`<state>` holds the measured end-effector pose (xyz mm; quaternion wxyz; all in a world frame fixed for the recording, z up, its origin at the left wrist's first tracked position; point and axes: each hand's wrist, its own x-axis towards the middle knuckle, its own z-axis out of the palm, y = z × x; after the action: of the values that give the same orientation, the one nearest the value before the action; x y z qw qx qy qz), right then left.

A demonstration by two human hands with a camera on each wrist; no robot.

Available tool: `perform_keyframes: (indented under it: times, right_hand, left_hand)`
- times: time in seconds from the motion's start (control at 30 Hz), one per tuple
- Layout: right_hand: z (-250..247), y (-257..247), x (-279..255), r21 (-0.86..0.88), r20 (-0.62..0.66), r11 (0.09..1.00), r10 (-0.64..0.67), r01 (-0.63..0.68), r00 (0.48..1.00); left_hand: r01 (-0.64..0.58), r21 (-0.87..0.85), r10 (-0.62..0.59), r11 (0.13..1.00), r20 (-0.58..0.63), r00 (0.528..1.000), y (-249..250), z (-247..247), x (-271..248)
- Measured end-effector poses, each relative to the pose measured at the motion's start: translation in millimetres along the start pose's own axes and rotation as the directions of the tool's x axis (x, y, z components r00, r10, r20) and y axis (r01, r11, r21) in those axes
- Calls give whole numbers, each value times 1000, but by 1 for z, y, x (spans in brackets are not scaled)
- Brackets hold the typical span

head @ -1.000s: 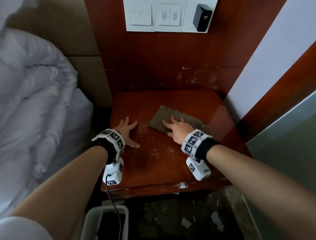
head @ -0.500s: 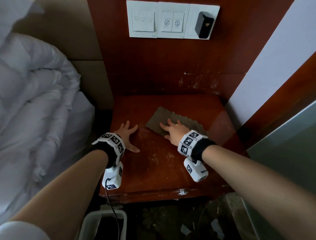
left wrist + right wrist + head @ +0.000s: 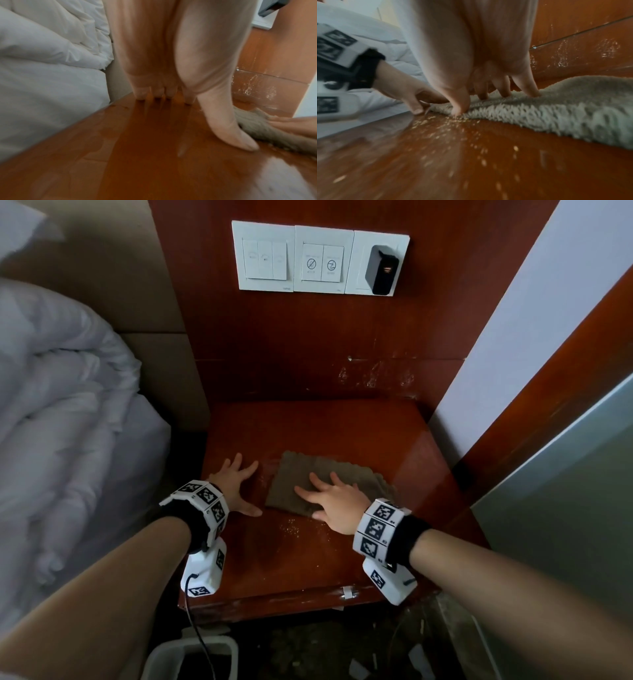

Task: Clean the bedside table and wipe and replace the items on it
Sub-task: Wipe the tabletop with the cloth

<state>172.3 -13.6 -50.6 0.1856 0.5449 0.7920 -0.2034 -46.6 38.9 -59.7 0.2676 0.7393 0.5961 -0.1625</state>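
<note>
The reddish wooden bedside table [image 3: 342, 429] carries no items besides a grey-brown cloth [image 3: 291, 481] lying flat near its middle. My right hand [image 3: 334, 498] presses flat on the cloth with spread fingers; the right wrist view shows the fingertips [image 3: 530, 90] sunk in the cloth's pile [image 3: 565, 108]. My left hand [image 3: 236, 484] rests flat on the bare table top at its left edge, fingers spread, thumb [image 3: 236, 136] next to the cloth [image 3: 267, 129]. Pale crumbs [image 3: 291, 527] lie on the wood in front of the cloth, also visible as crumbs [image 3: 445, 129] from the right wrist.
A white duvet [image 3: 61, 422] lies on the bed at the left. Switch plates [image 3: 294, 258] and a black charger [image 3: 382, 273] sit on the wooden wall panel behind. A white bin [image 3: 191, 655] stands on the floor below the table's front. A grey panel [image 3: 565, 501] closes the right.
My right hand has slid the cloth a little leftward toward the left hand. The left hand stays flat in place. The head view has tilted up.
</note>
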Motion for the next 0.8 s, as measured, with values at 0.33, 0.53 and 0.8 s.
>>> perform_keyframes:
  times: [0.33, 0.53, 0.8]
  right_hand:
    - [-40, -2, 51, 11, -8, 995, 101, -101, 995]
    - [-48, -3, 62, 4, 2, 994, 111, -111, 994]
    - [-26, -3, 45, -15, -23, 1000, 26, -27, 999]
  left_hand:
    - [7, -3, -7, 1000, 4, 1000, 0, 0, 2]
    - [-4, -15, 4, 1000, 8, 1000, -2, 0, 2]
    - [-6, -5, 6, 1000, 13, 1000, -2, -1, 4]
